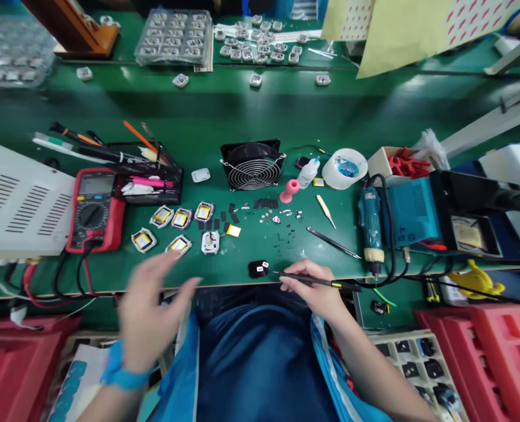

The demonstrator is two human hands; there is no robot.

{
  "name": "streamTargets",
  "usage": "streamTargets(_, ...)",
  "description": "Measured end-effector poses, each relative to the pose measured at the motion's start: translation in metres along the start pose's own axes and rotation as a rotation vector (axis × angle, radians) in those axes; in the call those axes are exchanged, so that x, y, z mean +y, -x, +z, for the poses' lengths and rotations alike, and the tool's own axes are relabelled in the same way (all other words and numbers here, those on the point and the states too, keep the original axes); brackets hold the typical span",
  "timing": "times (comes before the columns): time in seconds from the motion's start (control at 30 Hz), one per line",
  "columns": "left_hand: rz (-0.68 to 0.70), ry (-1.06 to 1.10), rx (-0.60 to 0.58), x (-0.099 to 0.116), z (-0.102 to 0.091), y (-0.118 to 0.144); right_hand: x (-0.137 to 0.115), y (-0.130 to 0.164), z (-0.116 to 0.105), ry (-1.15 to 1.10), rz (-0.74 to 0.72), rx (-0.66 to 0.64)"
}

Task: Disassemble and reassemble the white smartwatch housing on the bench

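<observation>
A broad, green-topped worktable [233, 258] spans the view. The left hand [152, 305], blurred, is at its front edge, thumb and fingers spread, near a white-rimmed square casing with a yellow centre [178, 245]; I cannot tell whether they touch. The right hand [315, 287] pinches a slim, black, pen-shaped tool [324, 281] between thumb and fingers — its tip pointing left. Just beside that tip, on the table near the front edge, lies a small black square piece [255, 269] bearing two tiny white labels with red marks [265, 264].
</observation>
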State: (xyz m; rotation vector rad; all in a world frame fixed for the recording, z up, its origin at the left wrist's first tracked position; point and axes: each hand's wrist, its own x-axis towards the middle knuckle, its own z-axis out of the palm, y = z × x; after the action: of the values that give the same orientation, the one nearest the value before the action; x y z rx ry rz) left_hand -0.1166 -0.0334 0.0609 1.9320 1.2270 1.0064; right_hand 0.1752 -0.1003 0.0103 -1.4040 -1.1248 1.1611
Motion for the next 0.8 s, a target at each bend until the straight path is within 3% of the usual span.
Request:
streamTargets(0.03, 0.093, -0.156, -0.034, -0.003, 0.019, 0.0, 0.001, -0.001, 0.004, 0.017, -0.006, -0.012)
streamTargets(0.13, 0.254, -0.223, -0.248, -0.011, 0.071, -0.003, 0.0, -0.002, 0.011, 0.084, -0.05, -0.03)
streamTargets(0.23, 0.317, -0.219, -0.294, -0.017, 0.093, -0.005, -0.002, -0.002, 0.012, 0.133, -0.104, -0.02)
streamTargets(0.53, 0.266, -0.111, -0.279, -0.018, 0.09, -0.002, -0.001, -0.011, 0.042, 0.256, -0.398, 0.073)
streamTargets(0.63, 0.244, -0.09, -0.304, -0.017, 0.091, -0.003, 0.004, -0.008, 0.044, 0.294, -0.406, 0.118)
streamTargets(0.8, 0.244, -0.09, -0.303, -0.017, 0.09, -0.004, 0.003, -0.006, 0.042, 0.315, -0.416, 0.075)
